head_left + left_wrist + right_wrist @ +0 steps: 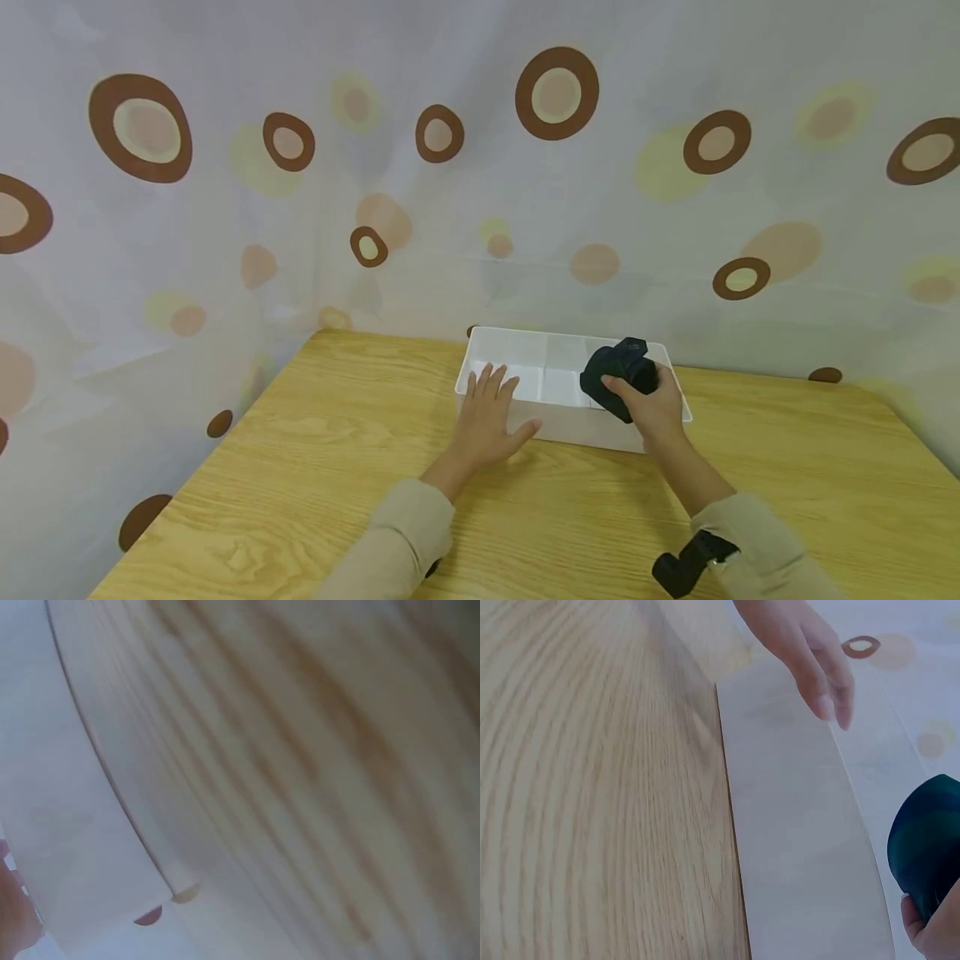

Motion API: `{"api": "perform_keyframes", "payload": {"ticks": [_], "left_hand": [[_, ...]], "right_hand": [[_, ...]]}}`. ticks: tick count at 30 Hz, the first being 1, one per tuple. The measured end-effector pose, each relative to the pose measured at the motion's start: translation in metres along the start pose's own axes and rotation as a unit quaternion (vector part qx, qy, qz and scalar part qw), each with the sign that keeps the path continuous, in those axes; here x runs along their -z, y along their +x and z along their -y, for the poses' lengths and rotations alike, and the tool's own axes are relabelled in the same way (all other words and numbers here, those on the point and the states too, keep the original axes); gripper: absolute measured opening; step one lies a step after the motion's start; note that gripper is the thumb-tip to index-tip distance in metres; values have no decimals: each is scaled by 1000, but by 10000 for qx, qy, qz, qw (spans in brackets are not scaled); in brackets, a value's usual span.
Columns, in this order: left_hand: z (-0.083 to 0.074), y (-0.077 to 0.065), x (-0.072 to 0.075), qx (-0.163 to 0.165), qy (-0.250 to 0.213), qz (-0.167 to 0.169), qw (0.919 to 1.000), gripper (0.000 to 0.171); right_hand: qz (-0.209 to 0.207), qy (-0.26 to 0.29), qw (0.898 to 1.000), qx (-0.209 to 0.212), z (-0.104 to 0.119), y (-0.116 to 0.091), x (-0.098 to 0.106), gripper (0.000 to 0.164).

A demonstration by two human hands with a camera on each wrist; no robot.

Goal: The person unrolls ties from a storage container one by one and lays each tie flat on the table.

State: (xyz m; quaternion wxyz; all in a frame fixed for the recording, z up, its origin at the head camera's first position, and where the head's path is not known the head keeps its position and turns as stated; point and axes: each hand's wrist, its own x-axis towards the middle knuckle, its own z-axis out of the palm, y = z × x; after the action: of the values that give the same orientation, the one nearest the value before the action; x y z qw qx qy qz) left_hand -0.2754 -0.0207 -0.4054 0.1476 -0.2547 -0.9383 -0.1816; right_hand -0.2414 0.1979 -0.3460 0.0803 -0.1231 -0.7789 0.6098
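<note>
On the table stands a long white box (570,427) with an open top and a divider inside. My right hand (660,408) grips a dark green-black item (615,375) over the box's right part, thumb on the near side. In the right wrist view the item (926,840) looks like rolled or folded fabric; its exact kind cannot be made out. My left hand (483,425) holds nothing, fingers straight and spread, fingertips at the front rim on the left. The left wrist view catches a bit of that hand (15,915) beside the box wall (67,787).
The wooden table (285,483) spreads around the box. Right behind it hangs a pale curtain (465,192) with brown and yellow circles. A black device (693,562) is strapped at the right sleeve.
</note>
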Motion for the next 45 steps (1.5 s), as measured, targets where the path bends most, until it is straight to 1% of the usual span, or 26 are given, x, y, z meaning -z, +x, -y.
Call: {"api": "perform_keyframes", "payload": {"ticks": [2,5,8,13,18,21,25,28,31,35,37,41,45], "left_hand": [[-5,-1,1,-45,-133,-130,9998,68],[-13,0,1,-108,-307,-211,9992,70],[-20,1,2,-196,-376,-168,9990,74],[-33,-1,3,-344,-356,-114,9987,79],[-44,-2,5,-432,-703,-233,9963,81],[-48,-2,6,-466,-910,-279,9944,83],[-51,-3,6,-435,-1127,-317,9922,83],[-53,-3,6,-405,-1289,-417,9900,80],[-56,-4,6,-306,-1609,-449,9855,77],[-59,-6,7,-148,-2092,-370,9770,72],[-60,-6,8,-135,-2178,-336,9753,70],[-58,-6,8,-90,-2219,-273,9746,68],[-54,-6,8,95,-2396,-186,9706,64]], "right_hand": [[-42,72,10000,-45,0,-3,-3,76],[-107,231,9997,-52,0,-7,-7,73],[-112,390,9991,-82,1,-11,-12,72],[-102,563,9983,-101,0,-17,-20,72],[-141,726,9971,-168,-2,-21,-26,73],[-139,919,9956,-151,-2,-26,-31,73],[-90,1169,9930,-126,1,-33,-36,71],[-92,1153,9931,-205,1,-38,-39,71],[-79,1196,9923,-304,0,-40,-42,71],[40,1303,9908,-373,-2,-42,-43,72],[119,1316,9906,-349,-3,-43,-42,74],[295,1248,9913,-291,-3,-44,-40,79],[488,1041,9931,-233,-4,-45,-37,79]]}}
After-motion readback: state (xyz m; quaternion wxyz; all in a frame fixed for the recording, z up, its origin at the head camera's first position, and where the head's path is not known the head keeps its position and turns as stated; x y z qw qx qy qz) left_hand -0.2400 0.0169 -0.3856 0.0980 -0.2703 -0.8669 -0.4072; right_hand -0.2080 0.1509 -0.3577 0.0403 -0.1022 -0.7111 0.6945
